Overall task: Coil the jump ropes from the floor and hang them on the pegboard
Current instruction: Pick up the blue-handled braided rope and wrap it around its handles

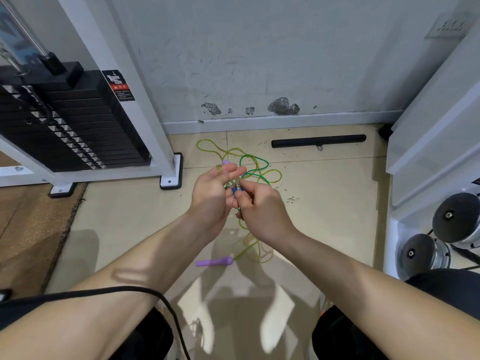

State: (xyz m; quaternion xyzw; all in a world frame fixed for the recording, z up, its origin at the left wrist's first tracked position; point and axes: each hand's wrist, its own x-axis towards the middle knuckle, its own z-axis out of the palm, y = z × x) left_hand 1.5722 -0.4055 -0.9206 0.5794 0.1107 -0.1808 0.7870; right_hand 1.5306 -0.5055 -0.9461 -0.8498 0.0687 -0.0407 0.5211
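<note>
Holds rope handles (220,168) bunched in the left hand (210,193), and pinches a blue handle (237,190) with the right hand (259,211). Notes green and yellow jump ropes (259,167) tangled on the tiled floor (337,203) beyond the hands, with one purple handle (214,262) lying nearer. Records a black bar (318,141) by the wall (259,61) and a weight stack (78,126) at left.

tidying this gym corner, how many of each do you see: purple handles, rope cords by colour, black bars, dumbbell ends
purple handles: 2 (floor, raised)
yellow cord: 1
green cord: 1
black bar: 1
dumbbell ends: 2 ()
total: 7
</note>
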